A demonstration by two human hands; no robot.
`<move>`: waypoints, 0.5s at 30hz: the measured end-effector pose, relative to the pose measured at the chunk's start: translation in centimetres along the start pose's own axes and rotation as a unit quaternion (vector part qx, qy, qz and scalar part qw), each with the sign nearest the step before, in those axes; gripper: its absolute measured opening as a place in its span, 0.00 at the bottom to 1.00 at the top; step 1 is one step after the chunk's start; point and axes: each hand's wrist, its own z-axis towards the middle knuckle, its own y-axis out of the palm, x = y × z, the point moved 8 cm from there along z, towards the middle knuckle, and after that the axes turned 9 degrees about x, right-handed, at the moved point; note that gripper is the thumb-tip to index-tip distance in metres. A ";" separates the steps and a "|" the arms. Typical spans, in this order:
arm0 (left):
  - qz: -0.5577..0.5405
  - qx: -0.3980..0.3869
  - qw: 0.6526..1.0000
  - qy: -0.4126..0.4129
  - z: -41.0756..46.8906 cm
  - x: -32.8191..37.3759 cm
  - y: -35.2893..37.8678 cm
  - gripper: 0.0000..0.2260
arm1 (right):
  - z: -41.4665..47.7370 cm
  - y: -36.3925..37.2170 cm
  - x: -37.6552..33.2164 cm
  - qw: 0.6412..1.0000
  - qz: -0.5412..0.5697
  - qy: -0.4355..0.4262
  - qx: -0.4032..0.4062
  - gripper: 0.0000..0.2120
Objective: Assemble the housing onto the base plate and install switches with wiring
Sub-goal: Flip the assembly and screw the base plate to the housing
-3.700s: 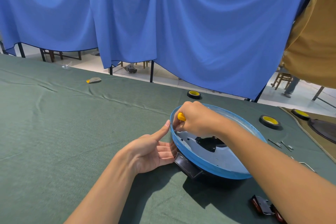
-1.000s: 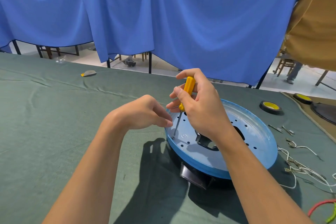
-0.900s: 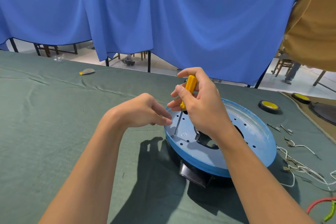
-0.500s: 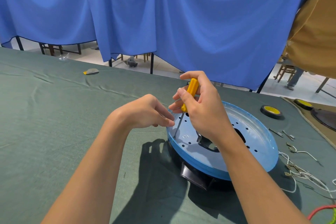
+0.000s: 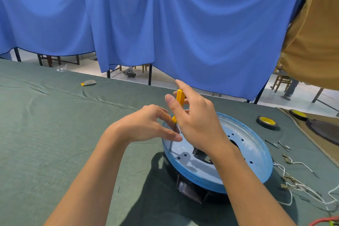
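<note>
Right-hand grip: the right hand (image 5: pixel 196 124) pinches the yellow handle of a small screwdriver (image 5: pixel 179 98) between thumb and fingers, with the forefinger raised above the handle's top.
Left-hand grip: the left hand (image 5: pixel 145 126) is loosely curved, its thumb and fingertips spread on either side of the metal shaft. Whether they touch the shaft cannot be told.
Tool position: the screwdriver stands nearly upright with its tip down on the left part of the plate.
Nearest edge: a red wire (image 5: pixel 322 222) curls in at the bottom right corner.
Housing: a black housing (image 5: pixel 189 191) lies on the cloth under the plate, with a boxy part jutting out toward the viewer.
Wiring: white wires (image 5: pixel 300 188) with small metal terminals lie loose, just right of the plate.
Plate: a round blue base plate (image 5: pixel 253 156), dotted with small holes and with a dark opening in its middle, sits on top of the housing, right of centre.
Small parts: a few metal pins (image 5: pixel 273 144) lie beyond the wires.
Tape: a black tape roll (image 5: pixel 267 122) with a yellow core lies behind the plate, and a second roll (image 5: pixel 298 115) lies farther right.
Surface: a green cloth (image 5: pixel 55 134) covers the table. A grey and yellow scrap (image 5: pixel 89 83) lies near its far edge.
Backdrop: a blue curtain (image 5: pixel 183 24) hangs across the rear, with a tan curtain (image 5: pixel 317 42) to its right.
</note>
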 end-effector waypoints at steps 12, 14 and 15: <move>-0.094 0.017 0.995 0.037 -0.3 1.5 0.0 0.07 | 0.2 -1.8 -0.9 0.996 -0.002 -0.021 0.092 0.10; -0.147 0.062 0.985 0.061 -0.4 2.3 -0.9 0.07 | 0.5 -1.5 -1.2 0.998 -0.005 -0.025 0.054 0.15; -0.165 0.089 0.980 0.069 -0.3 2.5 -1.4 0.06 | 0.6 -1.2 -1.2 0.999 -0.002 -0.024 0.023 0.18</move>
